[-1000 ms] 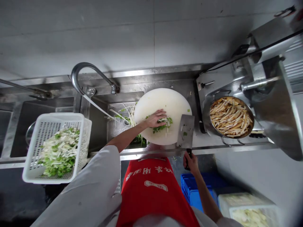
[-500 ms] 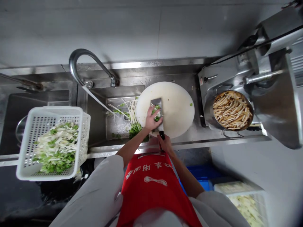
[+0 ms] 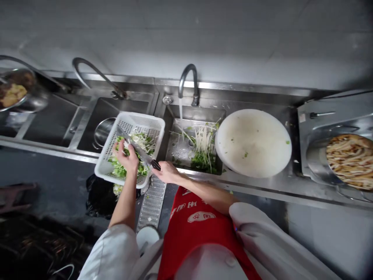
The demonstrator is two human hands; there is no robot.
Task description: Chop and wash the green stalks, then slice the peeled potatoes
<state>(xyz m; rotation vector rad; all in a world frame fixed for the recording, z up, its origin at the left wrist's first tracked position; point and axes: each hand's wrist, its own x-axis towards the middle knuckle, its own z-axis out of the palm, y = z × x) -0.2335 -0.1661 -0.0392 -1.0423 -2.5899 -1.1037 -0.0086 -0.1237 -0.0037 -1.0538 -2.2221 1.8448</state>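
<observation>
My right hand [image 3: 168, 172] is wrapped round the black handle of a cleaver [image 3: 139, 151], whose blade reaches over a white perforated basket [image 3: 100, 168]. Above the basket's left part is my left hand [image 3: 127, 156], fingers curled and apart beside the blade, with some cut greens [image 3: 120, 139] at the fingertips. Chopped white and green vegetables [image 3: 148, 143] lie in the basket. To the right, the round white cutting board [image 3: 253, 142] carries a few green scraps.
Water runs from a faucet [image 3: 189, 77] into a sink [image 3: 175, 149] holding long-stemmed greens [image 3: 204, 144]. A pot of sliced brown-edged strips [image 3: 349, 159] stands at the far right. A bowl with yellow pieces [image 3: 13, 95] is at the far left. A black bag [image 3: 100, 198] lies below the basket.
Both hands and the cleaver have moved left from the board to over the basket. The chopped greens have left the board. The view has shifted left.
</observation>
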